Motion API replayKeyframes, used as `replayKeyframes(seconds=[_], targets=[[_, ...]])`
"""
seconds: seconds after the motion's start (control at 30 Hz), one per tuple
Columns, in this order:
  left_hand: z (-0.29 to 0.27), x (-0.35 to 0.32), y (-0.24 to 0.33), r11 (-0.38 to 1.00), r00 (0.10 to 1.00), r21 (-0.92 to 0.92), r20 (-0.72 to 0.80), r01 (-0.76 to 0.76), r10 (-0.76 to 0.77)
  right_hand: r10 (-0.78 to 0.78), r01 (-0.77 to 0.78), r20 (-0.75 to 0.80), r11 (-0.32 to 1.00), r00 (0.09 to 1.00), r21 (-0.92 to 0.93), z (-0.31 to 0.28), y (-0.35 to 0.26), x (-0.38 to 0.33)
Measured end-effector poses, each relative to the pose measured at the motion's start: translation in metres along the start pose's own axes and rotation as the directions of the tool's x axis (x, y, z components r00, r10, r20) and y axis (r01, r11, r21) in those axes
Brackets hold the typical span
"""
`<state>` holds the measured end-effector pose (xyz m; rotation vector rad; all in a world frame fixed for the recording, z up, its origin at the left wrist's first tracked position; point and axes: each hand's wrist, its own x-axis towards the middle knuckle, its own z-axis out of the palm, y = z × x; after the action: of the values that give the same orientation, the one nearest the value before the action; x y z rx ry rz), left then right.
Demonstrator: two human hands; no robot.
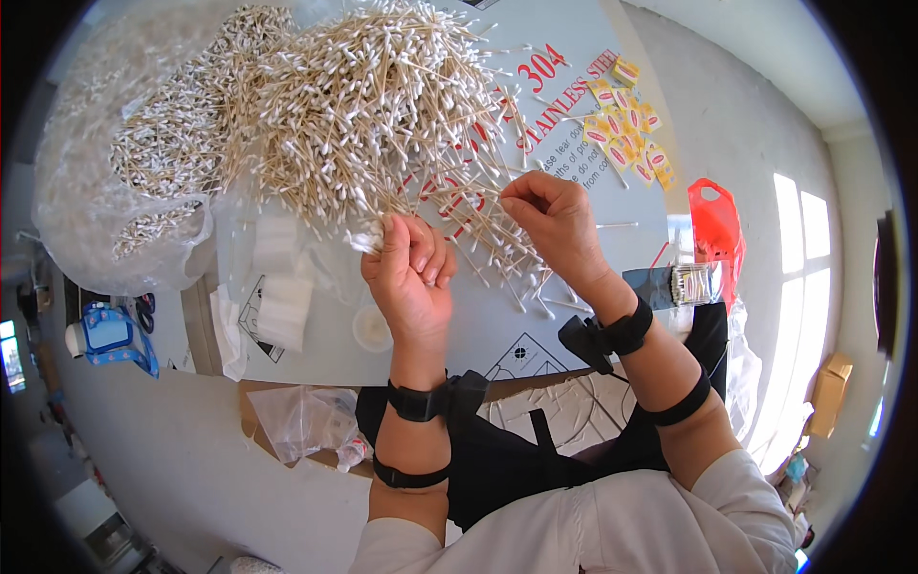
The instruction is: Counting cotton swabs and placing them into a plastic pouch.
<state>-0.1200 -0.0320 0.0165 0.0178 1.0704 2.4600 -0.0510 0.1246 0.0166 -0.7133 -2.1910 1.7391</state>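
Note:
A big loose heap of wooden cotton swabs covers the far half of the white tabletop. My left hand is closed around a small bunch of swabs, their white tips sticking out to the left of my fist. My right hand hovers over scattered swabs at the heap's near edge, its fingertips pinched together on what looks like one or two swab sticks. Both wrists wear black straps.
A clear plastic bag full of swabs lies at the left. Small clear bags and a round lid sit near my left hand. Yellow-red labels lie far right, with a red bag and a filled swab packet.

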Motion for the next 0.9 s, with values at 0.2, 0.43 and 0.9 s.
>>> replayKeyframes(seconds=[0.2,0.43,0.9], targets=[[-0.005,-0.005,0.005,0.979,0.936,0.073,0.285,0.193,-0.205,-0.009,-0.063,0.248,0.958,0.969,0.280,0.000,-0.019,0.013],[0.001,-0.016,0.003,0.907,0.866,0.398,0.397,0.137,-0.305,-0.248,0.015,0.597,0.930,0.763,0.368,-0.003,-0.007,0.021],[-0.011,-0.004,0.005,0.858,0.831,0.211,0.225,0.468,-0.509,0.129,-0.229,0.357,0.940,0.925,0.252,-0.011,-0.016,-0.014]])
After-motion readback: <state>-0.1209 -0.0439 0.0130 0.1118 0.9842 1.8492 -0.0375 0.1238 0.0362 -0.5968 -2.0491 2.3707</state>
